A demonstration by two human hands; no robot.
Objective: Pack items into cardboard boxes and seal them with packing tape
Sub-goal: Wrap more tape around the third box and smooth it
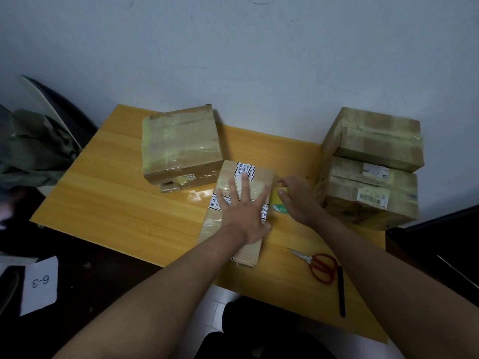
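My left hand pressed flat, fingers spread, on the stiff, slick-taped cardboard box; my right hand gripped the yellow tape roll beside it.

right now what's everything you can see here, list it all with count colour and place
table: 1, yellow wood, against the wall
taped boxes: 4, brown; one back left, two stacked at right, one long box in the middle
tape roll: 1, yellowish, right of the long box
scissors: 1, red handles, front right
pen: 1, black, beside the scissors
paper marked 6-3: 1, white, lower left off the table
left hand: flat on the long box
right hand: holds the tape roll
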